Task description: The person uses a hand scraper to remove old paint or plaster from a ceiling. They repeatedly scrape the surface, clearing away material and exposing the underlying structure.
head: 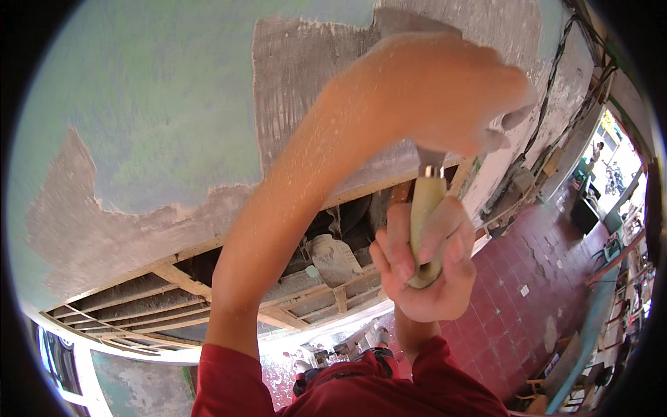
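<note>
My right hand [432, 260] grips the pale yellow-green handle [428, 208] of a scraper, with a metal ferrule at its top. The scraper's metal shank [430, 155] runs up behind my left hand [443, 94]. That hand is blurred, its fingers bent to the right and smeared grey. A dark grey blade-like edge [417, 22] shows just beyond it, against the wall; my hand hides how it joins the tool and whether the fingers hold it. Worn green paint [172, 104] covers much of the wall, beside rough-edged patches of grey coating [297, 78].
Below the wall runs a wooden slatted frame [182, 281] with dark gaps. A smeared pale sheet or bag [333, 258] lies in it. Black cables [552, 78] hang at right. Red floor tiles [500, 302] extend towards a bright opening, where a distant person [597, 151] stands.
</note>
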A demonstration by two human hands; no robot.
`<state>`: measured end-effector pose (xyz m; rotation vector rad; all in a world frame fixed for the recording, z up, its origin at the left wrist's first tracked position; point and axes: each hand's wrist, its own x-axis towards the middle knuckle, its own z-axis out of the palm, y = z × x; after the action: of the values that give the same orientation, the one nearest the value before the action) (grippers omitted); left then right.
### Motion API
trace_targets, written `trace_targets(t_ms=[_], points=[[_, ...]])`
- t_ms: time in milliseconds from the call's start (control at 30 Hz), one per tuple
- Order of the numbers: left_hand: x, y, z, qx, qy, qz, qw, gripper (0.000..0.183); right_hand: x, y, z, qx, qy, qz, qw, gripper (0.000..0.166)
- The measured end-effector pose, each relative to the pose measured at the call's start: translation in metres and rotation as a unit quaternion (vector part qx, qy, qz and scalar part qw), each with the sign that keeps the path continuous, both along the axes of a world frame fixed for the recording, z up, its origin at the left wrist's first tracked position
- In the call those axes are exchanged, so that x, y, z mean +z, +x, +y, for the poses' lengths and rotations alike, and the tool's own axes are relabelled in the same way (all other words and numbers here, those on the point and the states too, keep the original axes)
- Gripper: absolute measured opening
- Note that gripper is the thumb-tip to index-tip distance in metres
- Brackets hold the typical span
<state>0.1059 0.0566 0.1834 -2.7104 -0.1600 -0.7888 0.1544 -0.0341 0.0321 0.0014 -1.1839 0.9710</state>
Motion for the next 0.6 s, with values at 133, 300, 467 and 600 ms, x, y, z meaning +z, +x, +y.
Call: trace_targets(t_ms=[133,300,467,600], points=[[-0.019,-0.002,0.005,-0.039,0.047,-0.039,0.997,0.021,-0.014,0.005,-0.009,0.027,-0.024,0.019,0.999,0.030],[0.001,0.003,0.006,-0.024,0.018,-0.019,0.999,0.020,0.000,0.002,0.000,0.040,-0.013,0.051,0.998,0.031],[-0.023,0.000,0.006,-0.019,0.046,-0.024,0.998,0.020,-0.016,0.006,-0.007,0.030,-0.027,0.023,0.999,0.032],[-0.001,0.005,0.010,-0.014,0.043,-0.029,0.999,0.020,0.004,0.006,0.000,0.057,-0.010,0.047,0.997,0.035]])
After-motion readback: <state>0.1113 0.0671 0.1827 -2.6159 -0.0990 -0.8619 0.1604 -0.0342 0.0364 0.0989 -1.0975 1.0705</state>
